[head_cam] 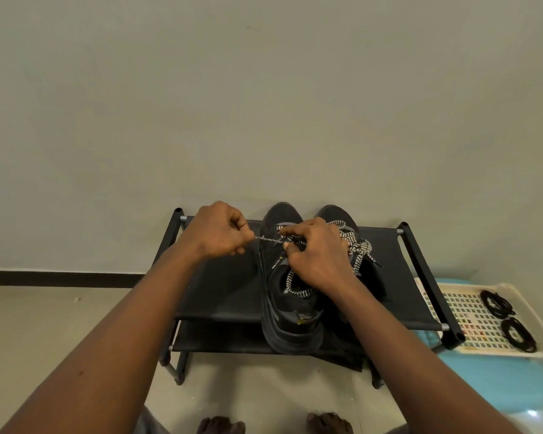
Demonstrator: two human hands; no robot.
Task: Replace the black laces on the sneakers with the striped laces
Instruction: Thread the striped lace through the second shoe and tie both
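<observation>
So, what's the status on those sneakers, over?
Left hand pinching striped lace taut, right hand gripping it at left sneaker. Right sneaker laced. Nothing blocking.

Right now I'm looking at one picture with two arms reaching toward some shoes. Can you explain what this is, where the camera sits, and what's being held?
No machine here: these are a person's two bare arms, seen from a camera worn on the head and looking down. The left hand pinches a striped lace and holds it taut. The right hand grips the same lace at the eyelets of the left sneaker. The right sneaker beside it is already laced in stripes. Both stand on a black shoe rack. To the right, coiled black laces lie on a white tray.
</observation>
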